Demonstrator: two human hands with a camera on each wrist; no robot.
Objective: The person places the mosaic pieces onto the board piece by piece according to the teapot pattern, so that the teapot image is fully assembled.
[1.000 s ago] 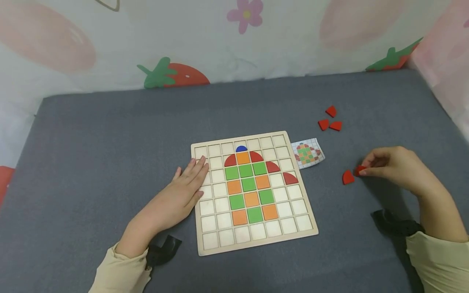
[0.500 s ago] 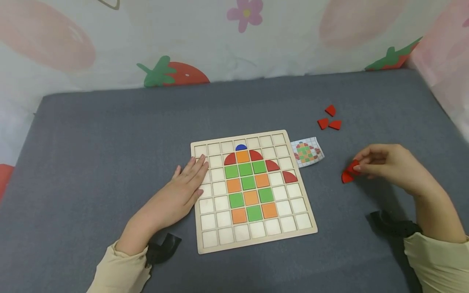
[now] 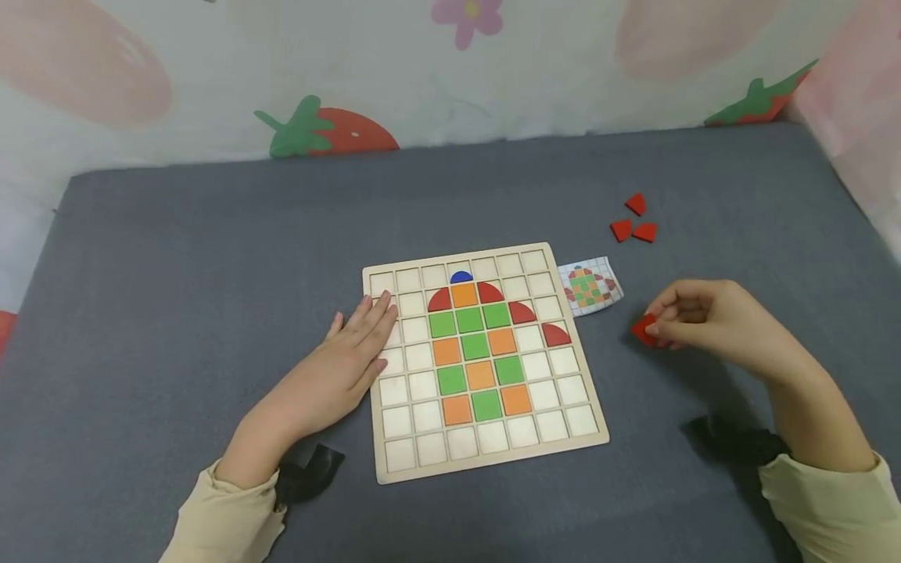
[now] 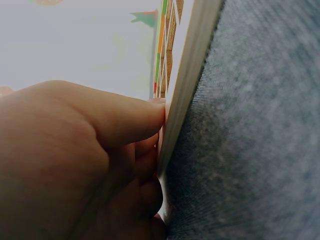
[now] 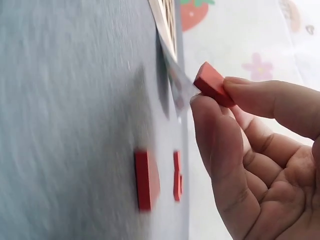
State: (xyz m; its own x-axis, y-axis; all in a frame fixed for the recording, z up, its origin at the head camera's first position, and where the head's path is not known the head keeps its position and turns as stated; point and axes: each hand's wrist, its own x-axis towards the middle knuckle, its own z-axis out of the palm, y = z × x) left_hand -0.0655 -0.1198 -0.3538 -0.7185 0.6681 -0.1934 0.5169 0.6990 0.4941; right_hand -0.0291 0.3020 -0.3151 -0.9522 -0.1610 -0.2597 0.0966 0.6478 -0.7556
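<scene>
My right hand [image 3: 711,317] pinches a red quarter-circle tile [image 5: 214,84] between thumb and fingertips, held above the cloth to the right of the board. Below that hand, a second red tile [image 5: 146,180] lies on the cloth in the right wrist view; in the head view the hand mostly covers it. My left hand [image 3: 341,375] rests on the left edge of a wooden grid board [image 3: 493,461], fingers straight. Set in the board are green squares [image 3: 468,319], orange squares [image 3: 480,375], several dark red quarter circles [image 3: 556,335] and a blue half circle [image 3: 461,277].
A small pattern card [image 3: 598,305] sticks out from the board's right edge. Farther back, three red tiles [image 3: 636,205] lie on the grey cloth [image 3: 211,250]. Behind the table stands a white curtain [image 3: 549,86] with strawberry and flower prints.
My right hand has picked up one red tile and carried it left, toward the board. The left hand has stayed on the board's edge. The head view has shifted slightly.
</scene>
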